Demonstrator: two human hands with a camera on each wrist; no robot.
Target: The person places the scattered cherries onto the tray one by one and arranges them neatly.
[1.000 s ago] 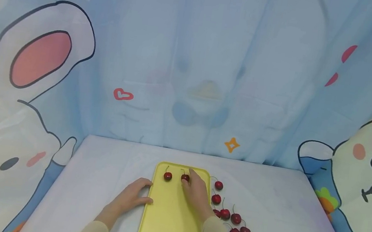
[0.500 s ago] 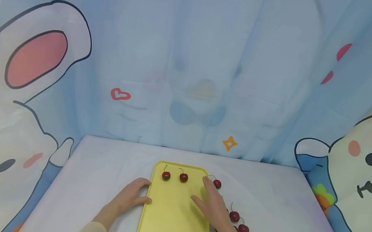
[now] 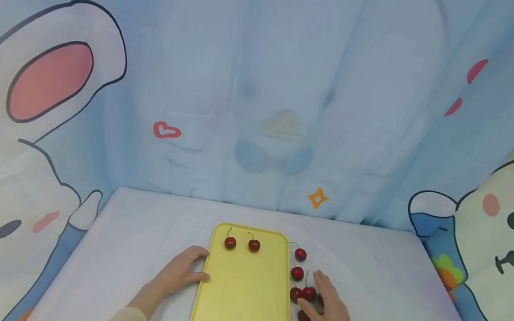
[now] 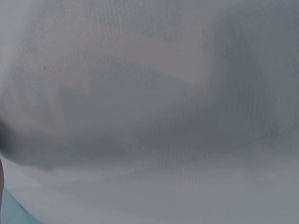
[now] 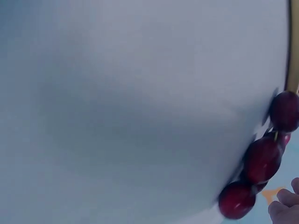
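A yellow rectangular tray [image 3: 240, 312] lies on the white-covered table. Near its far edge sit two dark red cherries, a left one [image 3: 230, 243] and a right one [image 3: 254, 245], stems upward. My left hand [image 3: 178, 270] rests against the tray's left rim, thumb and fingers spread apart. To the right of the tray, my right hand [image 3: 333, 319] is over a loose cluster of cherries [image 3: 309, 293], thumb and fingers apart, partly covering some. In the right wrist view, several cherries [image 5: 262, 160] show beside the fingers [image 5: 285, 207]. The left wrist view shows mostly blurred cloth.
Two more cherries, a far one [image 3: 300, 254] and a nearer one [image 3: 297, 273], lie by the tray's right rim. White cloth [image 3: 383, 277] covers the table. Behind it hangs a blue curtain [image 3: 278, 76] with cartoon animals.
My right hand has let go of the right cherry on the tray and moved right and nearer, out over the loose cherries. My left hand stays at the tray's left rim.
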